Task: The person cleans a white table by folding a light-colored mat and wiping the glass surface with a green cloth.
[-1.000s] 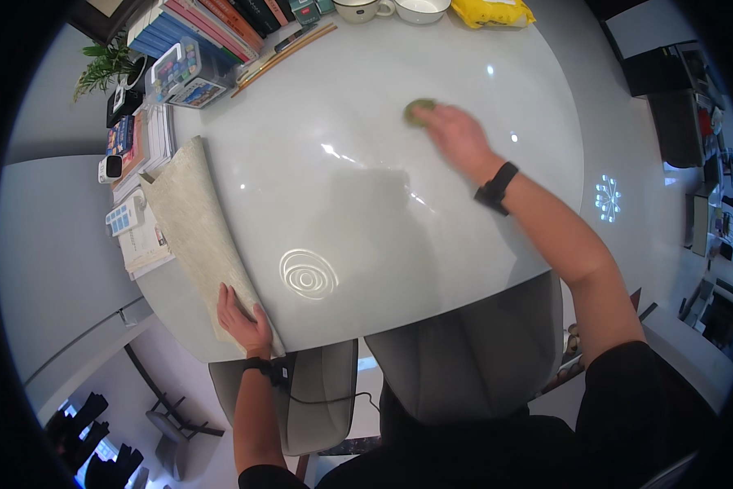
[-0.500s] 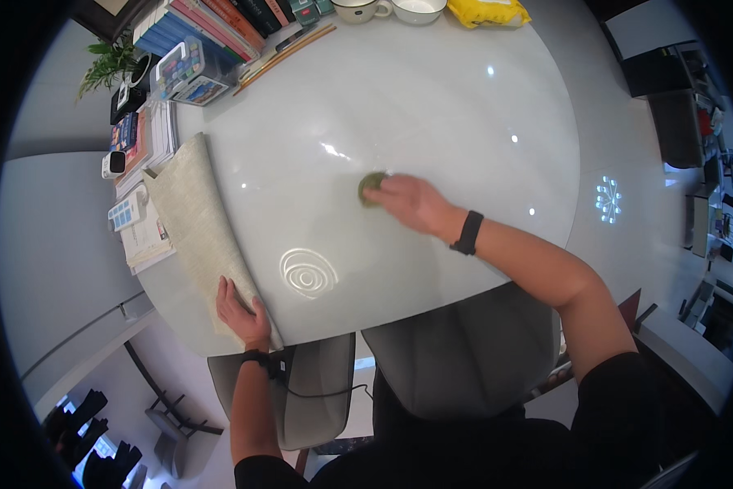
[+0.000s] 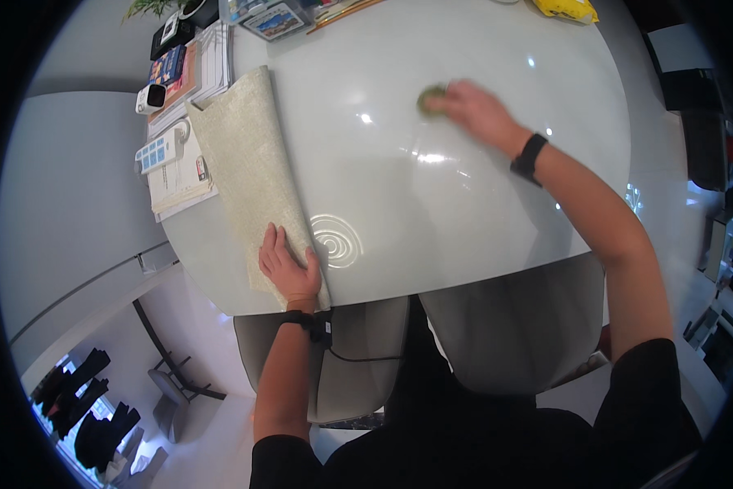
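My right hand (image 3: 482,114) presses a round green sponge (image 3: 433,100) against the glossy white tabletop (image 3: 366,179), out toward the far right part. Motion blurs its fingers, which bend over the sponge and partly hide it. A folded beige cloth (image 3: 248,163) lies lengthwise along the left side of the table. My left hand (image 3: 289,265) rests flat on the near end of this cloth, its fingers stretched and holding nothing.
Left of the cloth are stacked papers (image 3: 183,183), a white power strip (image 3: 161,151) and a small white camera (image 3: 150,98). A clear plastic box (image 3: 273,18) and a yellow packet (image 3: 569,8) stand at the far edge. Grey chairs (image 3: 513,326) touch the near edge.
The whole view has shifted, so the table sits higher and further right. My right hand has slid the sponge a little farther away across the tabletop. My left hand stays on the cloth.
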